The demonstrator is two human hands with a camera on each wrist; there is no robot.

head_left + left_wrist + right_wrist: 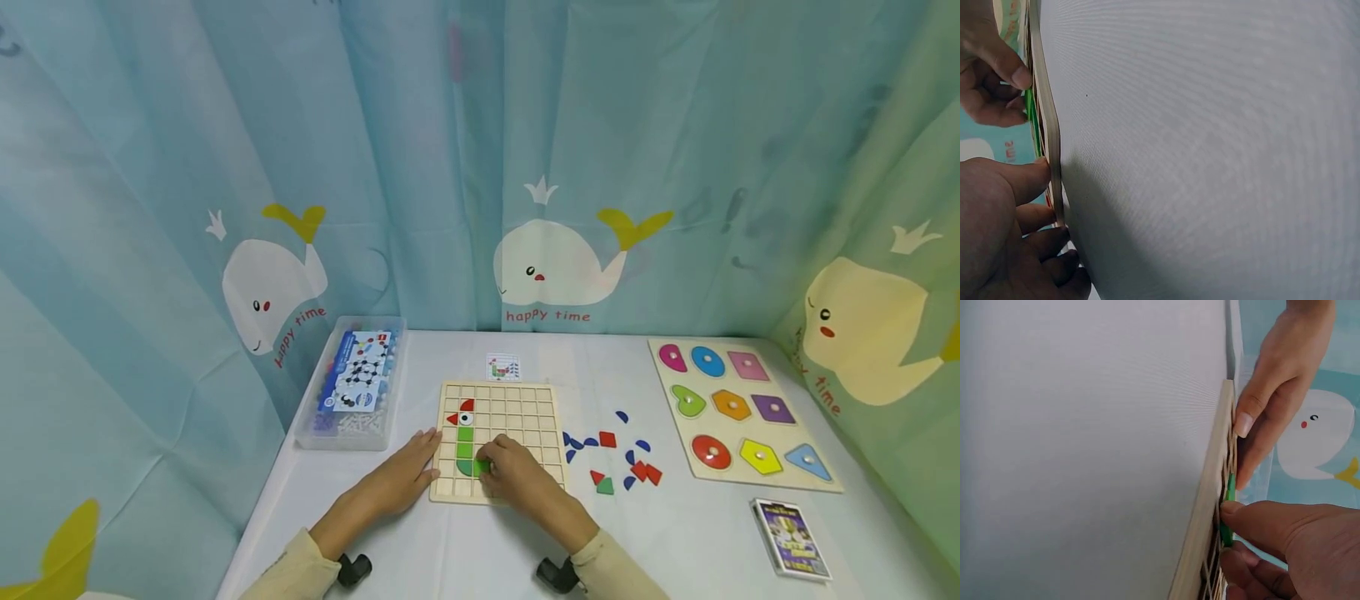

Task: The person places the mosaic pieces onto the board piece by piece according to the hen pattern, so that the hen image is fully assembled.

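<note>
A wooden grid board lies on the white table. My left hand rests along its left edge, thumb and fairly straight fingers touching the rim. Near the board's lower middle, my right hand pinches a green tile between thumb and fingers, at the grid's surface; the fingers hide part of it. Left of that tile sit a dark green rounded piece and a column of green squares. Above them are an eye tile, a red triangle and a red curved piece.
A small pattern card lies behind the board. Loose blue half-circles and red squares are scattered to the right. Further out are a shape puzzle and a card box. A clear plastic case stands left.
</note>
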